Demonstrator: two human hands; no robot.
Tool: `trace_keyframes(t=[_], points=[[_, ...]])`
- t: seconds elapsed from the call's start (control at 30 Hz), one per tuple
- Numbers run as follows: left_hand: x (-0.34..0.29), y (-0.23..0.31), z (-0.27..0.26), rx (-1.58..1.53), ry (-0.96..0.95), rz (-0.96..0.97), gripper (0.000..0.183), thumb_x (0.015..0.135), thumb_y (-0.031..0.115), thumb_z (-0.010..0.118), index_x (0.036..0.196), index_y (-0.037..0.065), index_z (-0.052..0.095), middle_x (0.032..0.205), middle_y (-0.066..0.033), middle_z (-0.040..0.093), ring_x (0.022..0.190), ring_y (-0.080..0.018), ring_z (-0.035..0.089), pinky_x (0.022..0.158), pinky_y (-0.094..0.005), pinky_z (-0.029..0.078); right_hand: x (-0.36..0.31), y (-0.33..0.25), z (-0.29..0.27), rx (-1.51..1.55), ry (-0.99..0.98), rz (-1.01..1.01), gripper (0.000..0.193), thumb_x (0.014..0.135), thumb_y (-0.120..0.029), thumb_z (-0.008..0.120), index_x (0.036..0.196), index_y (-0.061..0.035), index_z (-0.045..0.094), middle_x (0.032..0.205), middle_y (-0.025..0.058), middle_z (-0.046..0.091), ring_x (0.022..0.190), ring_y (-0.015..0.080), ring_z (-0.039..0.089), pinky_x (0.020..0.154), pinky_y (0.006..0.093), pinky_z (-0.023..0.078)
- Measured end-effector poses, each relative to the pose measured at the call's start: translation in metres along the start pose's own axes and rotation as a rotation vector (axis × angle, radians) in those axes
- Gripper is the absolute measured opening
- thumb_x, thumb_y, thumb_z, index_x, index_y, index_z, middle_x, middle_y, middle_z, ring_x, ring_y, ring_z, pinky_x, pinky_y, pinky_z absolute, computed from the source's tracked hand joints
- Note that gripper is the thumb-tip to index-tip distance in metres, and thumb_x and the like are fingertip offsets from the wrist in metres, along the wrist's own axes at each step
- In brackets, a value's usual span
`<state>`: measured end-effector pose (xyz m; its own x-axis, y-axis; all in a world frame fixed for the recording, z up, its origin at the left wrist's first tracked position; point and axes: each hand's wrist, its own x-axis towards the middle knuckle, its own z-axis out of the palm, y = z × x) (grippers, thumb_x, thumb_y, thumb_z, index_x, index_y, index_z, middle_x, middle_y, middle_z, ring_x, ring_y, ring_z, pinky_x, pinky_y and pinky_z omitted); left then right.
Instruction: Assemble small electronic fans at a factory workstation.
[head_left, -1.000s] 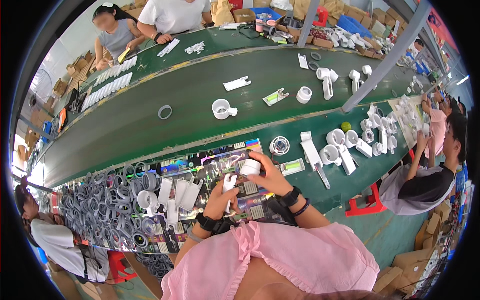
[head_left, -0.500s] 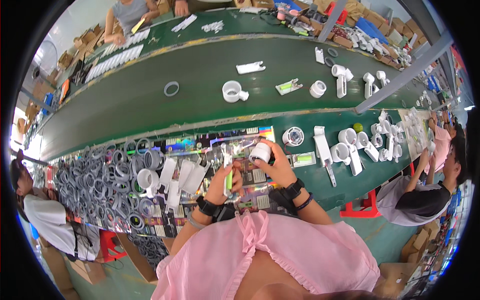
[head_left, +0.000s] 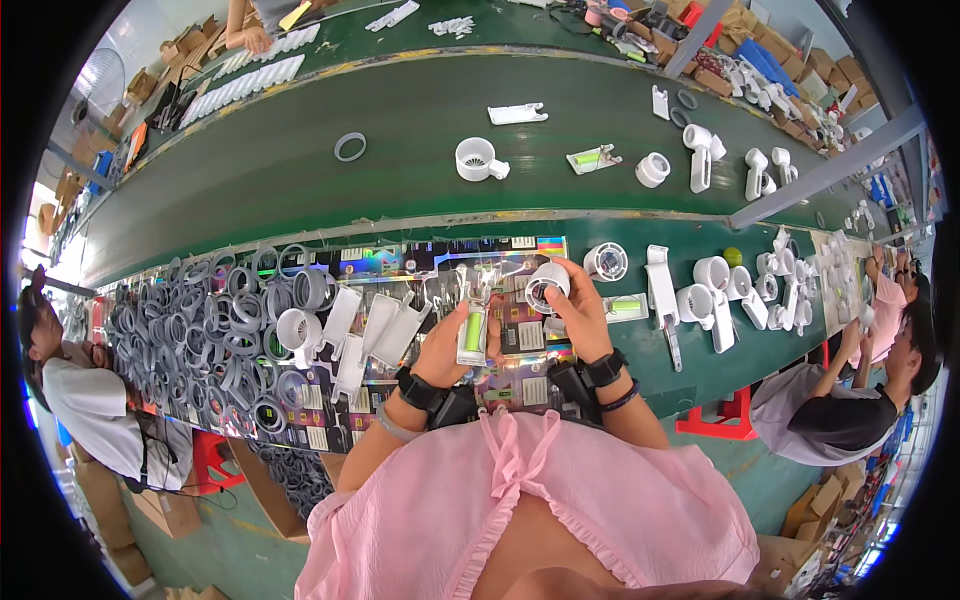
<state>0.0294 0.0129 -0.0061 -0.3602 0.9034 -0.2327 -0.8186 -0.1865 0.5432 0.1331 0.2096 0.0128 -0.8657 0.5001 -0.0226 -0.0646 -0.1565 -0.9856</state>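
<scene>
My left hand (head_left: 442,345) is closed around a white handle shell (head_left: 472,350) with a green battery cell in it, its open side facing up. In my right hand (head_left: 582,315) is a small white round fan unit (head_left: 546,285), tilted so its dark-vented face shows. The two parts are close together but apart, with thin wires faintly visible between them. Right of my right hand lie another round fan unit (head_left: 606,262) and a handle shell with a green battery (head_left: 628,308). White shell halves (head_left: 385,328) and a round white housing (head_left: 299,330) lie left of my left hand.
Grey rings (head_left: 200,340) are heaped on the table's left. White fan housings (head_left: 715,290) cluster at right beside a long white handle piece (head_left: 662,290). A conveyor belt (head_left: 400,190) with scattered parts runs beyond, crossed by a metal post (head_left: 830,165). Co-workers sit on both sides.
The handle shell has turned so its battery side faces up. My right hand has tilted the fan unit, showing its vented face, and moved slightly right. The whole view has shifted a little.
</scene>
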Motion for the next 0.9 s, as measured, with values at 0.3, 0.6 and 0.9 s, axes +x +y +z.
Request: trace_keyframes(t=[0.3,0.6,0.9], points=[[0.003,0.0,-0.005,-0.141,-0.023,-0.016,0.052,0.097,0.038,0.028,0.121,-0.003,0.048,0.1,-0.018,0.061,0.078,-0.0296,0.064,0.069,-0.044,0.055,0.0,-0.001,-0.002,-0.055,-0.017,-0.013,0.048,0.088,-0.013,0.064,0.131,-0.0031,0.043,0.115,0.0052,0.054,0.103,0.0121,0.051,0.09,0.0266,0.042],[0.004,0.006,0.001,-0.097,0.011,-0.057,0.046,0.097,0.032,0.031,0.126,-0.002,0.043,0.103,-0.0191,0.061,0.084,-0.0311,0.065,0.075,-0.0421,0.057,0.001,-0.007,0.0,0.039,0.002,0.022,0.045,0.091,-0.013,0.06,0.131,-0.0022,0.043,0.115,0.005,0.054,0.103,0.011,0.05,0.091,0.0255,0.041],[0.005,0.007,0.001,-0.083,0.03,-0.062,0.046,0.099,0.033,0.031,0.129,0.0,0.039,0.102,-0.0209,0.061,0.083,-0.0317,0.065,0.075,-0.0431,0.056,0.0,-0.011,0.005,0.018,0.057,0.018,0.043,0.093,-0.014,0.057,0.132,-0.002,0.043,0.115,0.0053,0.055,0.105,0.0105,0.051,0.09,0.0242,0.041]])
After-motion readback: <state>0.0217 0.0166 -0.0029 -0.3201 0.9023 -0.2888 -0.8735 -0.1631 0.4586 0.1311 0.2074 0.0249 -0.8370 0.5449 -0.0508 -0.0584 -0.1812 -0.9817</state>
